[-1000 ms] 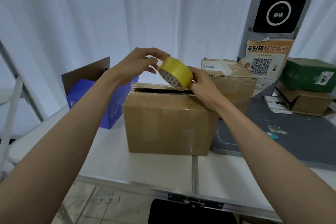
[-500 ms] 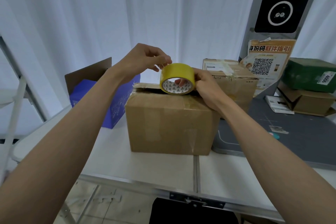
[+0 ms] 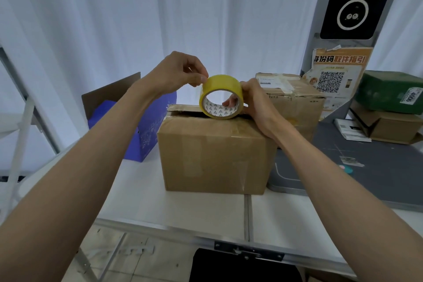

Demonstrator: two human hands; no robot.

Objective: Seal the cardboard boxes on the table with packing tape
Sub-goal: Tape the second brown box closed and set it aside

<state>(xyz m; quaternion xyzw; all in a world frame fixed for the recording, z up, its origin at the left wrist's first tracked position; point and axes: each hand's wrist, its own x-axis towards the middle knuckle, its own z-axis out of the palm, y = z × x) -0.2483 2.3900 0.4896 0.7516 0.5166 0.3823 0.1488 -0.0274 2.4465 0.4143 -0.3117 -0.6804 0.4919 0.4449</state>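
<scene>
A brown cardboard box (image 3: 215, 155) stands in the middle of the white table (image 3: 201, 213), its top flaps slightly raised at the far edge. A yellow roll of packing tape (image 3: 220, 87) stands on edge on top of the box, its hole facing me. My right hand (image 3: 254, 103) grips the roll from the right, with fingers showing through the core. My left hand (image 3: 180, 71) pinches the roll's top left edge with thumb and fingertips. Whether a tape end is lifted is too small to tell.
A blue box with an open brown flap (image 3: 146, 126) stands left of the brown box. Behind it on the right is a second taped cardboard box (image 3: 295, 103). A grey mat (image 3: 366, 167), a green box (image 3: 391, 91) on a flat carton, and a QR poster lie right.
The roll turned from tilted to upright with its hole facing me and came down onto the box top. My left hand's fingertips closed onto its upper left edge.
</scene>
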